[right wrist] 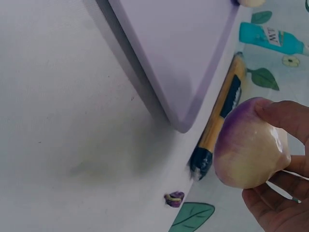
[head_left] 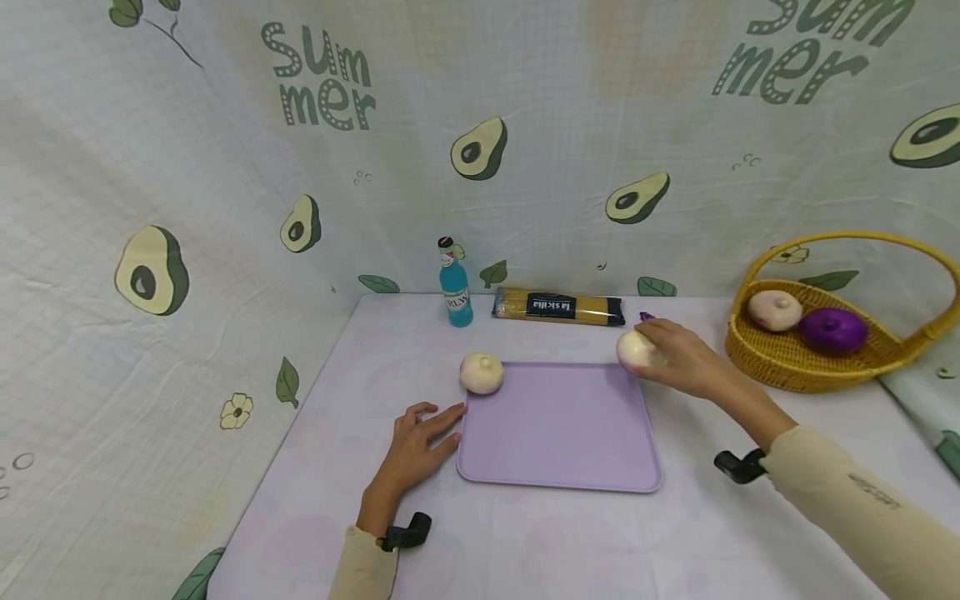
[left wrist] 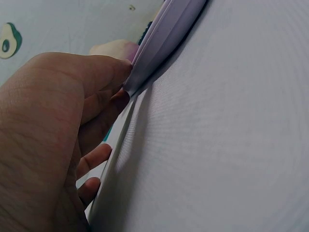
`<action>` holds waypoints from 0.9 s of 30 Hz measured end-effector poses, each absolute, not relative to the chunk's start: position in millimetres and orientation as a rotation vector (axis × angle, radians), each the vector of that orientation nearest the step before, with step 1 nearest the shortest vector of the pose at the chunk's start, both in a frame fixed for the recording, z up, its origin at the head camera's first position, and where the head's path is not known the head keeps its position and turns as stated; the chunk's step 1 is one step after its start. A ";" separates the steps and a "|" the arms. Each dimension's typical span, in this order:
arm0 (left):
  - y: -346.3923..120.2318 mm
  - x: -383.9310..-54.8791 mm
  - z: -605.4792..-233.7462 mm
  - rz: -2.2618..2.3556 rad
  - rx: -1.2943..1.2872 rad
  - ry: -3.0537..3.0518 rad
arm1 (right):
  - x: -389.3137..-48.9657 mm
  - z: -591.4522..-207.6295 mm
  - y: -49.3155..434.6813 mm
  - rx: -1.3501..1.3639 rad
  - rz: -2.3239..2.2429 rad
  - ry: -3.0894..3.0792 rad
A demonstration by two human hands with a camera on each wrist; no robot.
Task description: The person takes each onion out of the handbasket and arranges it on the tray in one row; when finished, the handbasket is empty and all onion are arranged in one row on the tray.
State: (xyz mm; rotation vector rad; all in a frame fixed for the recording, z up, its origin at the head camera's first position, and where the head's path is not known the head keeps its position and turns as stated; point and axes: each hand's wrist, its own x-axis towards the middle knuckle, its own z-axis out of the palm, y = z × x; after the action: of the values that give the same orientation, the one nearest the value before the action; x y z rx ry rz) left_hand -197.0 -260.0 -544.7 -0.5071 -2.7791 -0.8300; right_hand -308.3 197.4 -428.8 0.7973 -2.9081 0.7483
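Observation:
My right hand (head_left: 682, 360) grips a white and purple turnip (right wrist: 248, 145), thumb on one side and fingers on the other. In the head view it is over the far right corner of a shallow lilac tray (head_left: 558, 429). A second turnip (head_left: 482, 373) sits at the tray's far left corner. Extended fingers of my left hand (head_left: 415, 448) touch the tray's left rim, the thumb apart from the index finger; the left wrist view shows the fingertips right at that rim.
A yellow wicker basket (head_left: 795, 379) at the right holds a pale turnip (head_left: 775, 310) and a purple round vegetable (head_left: 834, 330). Along the back are a blue bottle (head_left: 456, 292) and a pasta packet (head_left: 558, 307). A small purple and yellow piece (right wrist: 174, 199) lies near the packet.

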 end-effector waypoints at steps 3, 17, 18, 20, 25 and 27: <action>-260.5 -197.7 -545.1 -0.820 -0.508 -2.786 | -309.3 -430.0 194.0 0.792 0.755 -2.918; -262.5 -199.1 -545.3 -0.836 -0.493 -2.820 | -307.9 -430.9 179.3 0.790 0.764 -2.944; -262.6 -199.0 -545.6 -0.834 -0.490 -2.824 | -308.0 -431.2 178.1 0.795 0.765 -2.942; -262.6 -198.8 -546.0 -0.837 -0.491 -2.822 | -308.1 -432.2 176.1 0.798 0.769 -2.942; -261.6 -197.7 -544.4 -0.842 -0.503 -2.806 | -308.6 -435.3 170.4 0.818 0.784 -2.931; -261.0 -197.2 -543.2 -0.846 -0.504 -2.804 | -308.5 -436.2 167.7 0.831 0.794 -2.927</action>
State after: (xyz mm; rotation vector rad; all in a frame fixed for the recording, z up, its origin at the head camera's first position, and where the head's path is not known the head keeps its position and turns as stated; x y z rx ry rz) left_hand -197.2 -261.0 -543.2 -0.5042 -2.8042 -0.8460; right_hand -308.5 167.7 -436.2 0.8314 -2.9268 0.7944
